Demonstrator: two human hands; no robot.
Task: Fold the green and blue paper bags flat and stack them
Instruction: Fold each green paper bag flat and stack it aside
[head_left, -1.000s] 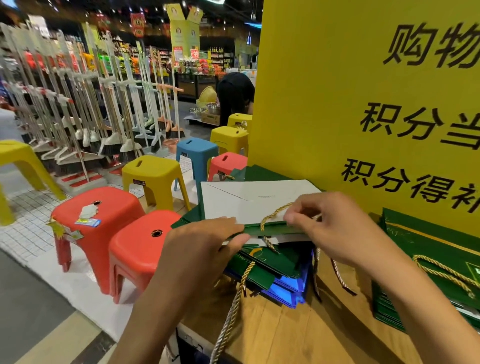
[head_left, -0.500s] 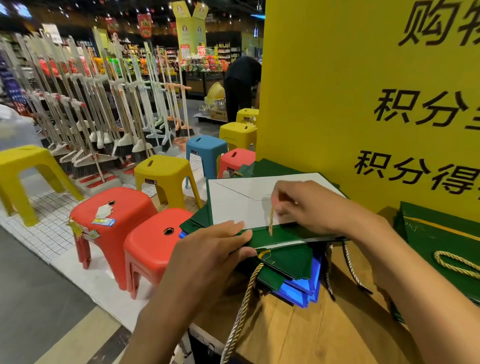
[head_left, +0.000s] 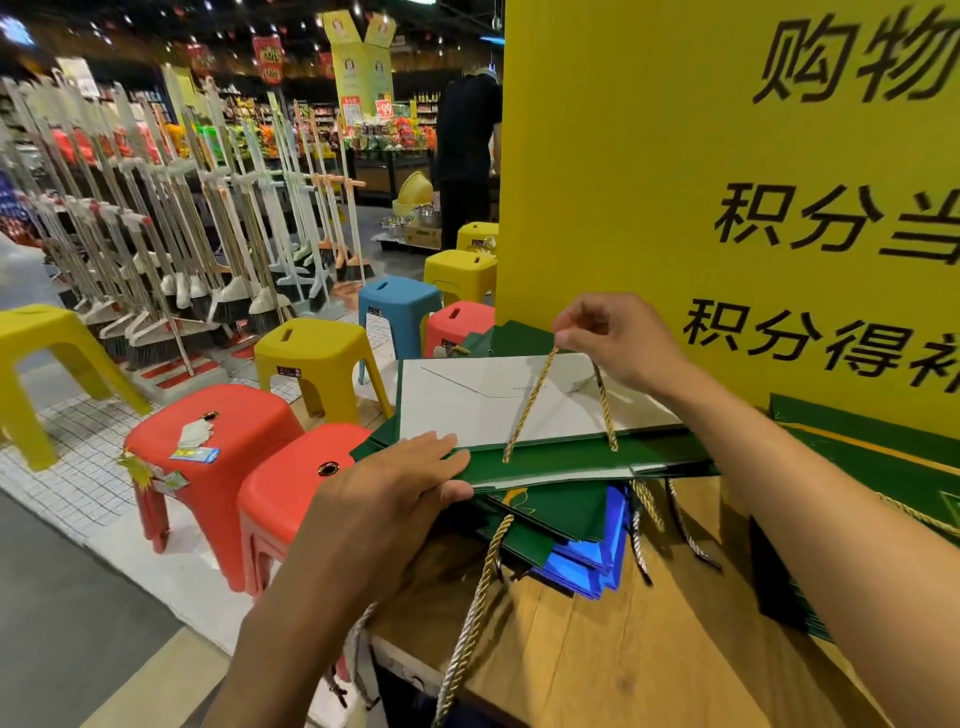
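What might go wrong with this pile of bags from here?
The right hand pinches the gold cord of the top green bag; a hard tug might tear it or lift the bag from under the left hand. The pile below seems to jut over the table edge, so it might slide off.

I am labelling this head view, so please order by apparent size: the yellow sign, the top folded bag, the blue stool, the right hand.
1. Yellow sign.
2. Top folded bag.
3. Blue stool and right hand look alike; the stool stands farther away, so no ranking.
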